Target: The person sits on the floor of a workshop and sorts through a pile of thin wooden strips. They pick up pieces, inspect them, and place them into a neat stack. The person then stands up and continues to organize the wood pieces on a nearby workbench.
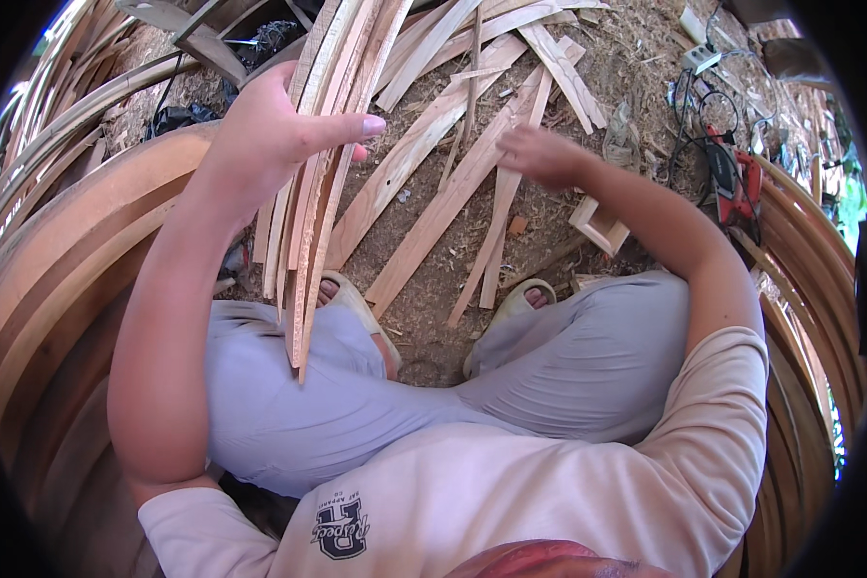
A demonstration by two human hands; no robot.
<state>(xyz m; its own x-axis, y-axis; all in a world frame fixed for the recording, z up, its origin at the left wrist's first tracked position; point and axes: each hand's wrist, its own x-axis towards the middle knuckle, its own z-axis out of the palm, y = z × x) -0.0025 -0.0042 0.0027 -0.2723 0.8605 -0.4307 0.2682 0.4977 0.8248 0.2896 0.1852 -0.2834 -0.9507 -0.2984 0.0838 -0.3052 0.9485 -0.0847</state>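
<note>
My left hand (270,135) is closed round a bundle of thin wooden strips (320,207), its thumb lying across the front. The bundle stands steeply, with its lower ends by my left knee and its upper ends leaving the top of the picture. Over the loose wooden strips (453,217) on the ground, my right hand (549,159) is slightly blurred. Its fingertips overlap one of these strips; whether they touch or pinch it cannot be made out. Several more pale strips (564,77) lie crossed farther off.
Curved wooden pieces are stacked at the left (67,231) and right (814,241). A red power tool (742,188), cables and a white socket block (700,60) lie at the far right. A small wooden corner piece (602,229) rests near my right knee. Shavings cover the ground (636,77).
</note>
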